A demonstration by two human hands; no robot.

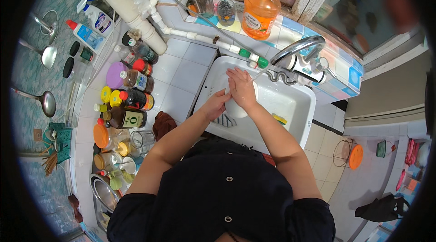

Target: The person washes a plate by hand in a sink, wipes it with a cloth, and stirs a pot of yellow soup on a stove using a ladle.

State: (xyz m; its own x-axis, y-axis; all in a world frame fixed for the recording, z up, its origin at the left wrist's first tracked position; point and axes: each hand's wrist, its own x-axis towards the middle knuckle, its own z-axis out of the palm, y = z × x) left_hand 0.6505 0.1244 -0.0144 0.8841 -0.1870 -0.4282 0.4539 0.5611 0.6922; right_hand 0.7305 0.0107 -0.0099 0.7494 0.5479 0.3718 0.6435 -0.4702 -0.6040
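My left hand (218,105) grips the side of a round white dish (235,108), tilted over the white sink (304,119). Laid flat across the dish is my right hand (241,87), fingers stretched out and wet. The left thumb meets the right hand's edge, and the hands hide much of the dish. From the chrome faucet (299,46) a thin stream of water falls beside the right hand. A striped cloth or dish (223,120) lies in the basin under the left hand; which it is, I cannot tell. A yellow-and-green sponge (279,119) sits to the right.
An orange pump bottle (260,12) and glass tumblers (226,13) stand on the ledge behind the sink. Several sauce bottles (136,100) and jars crowd the tiled counter at left, near a brown cloth (163,124). White pipe (190,35) runs along the wall.
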